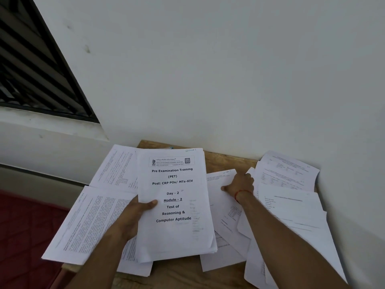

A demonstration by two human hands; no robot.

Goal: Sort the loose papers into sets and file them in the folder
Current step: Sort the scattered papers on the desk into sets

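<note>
Loose papers (89, 222) covered most of the table (227, 158); bare wood showed only at 12 and 6 o'clock. The wall (229, 80) closed off 12 through 3 o'clock, while 9 o'clock lay open.

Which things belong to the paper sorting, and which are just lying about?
Job: white printed booklet stack in left hand; white printed sheet pinched by right hand; loose white printed sheets on light wooden table.
Lying about: dark louvred window; red quilted cover.
</note>
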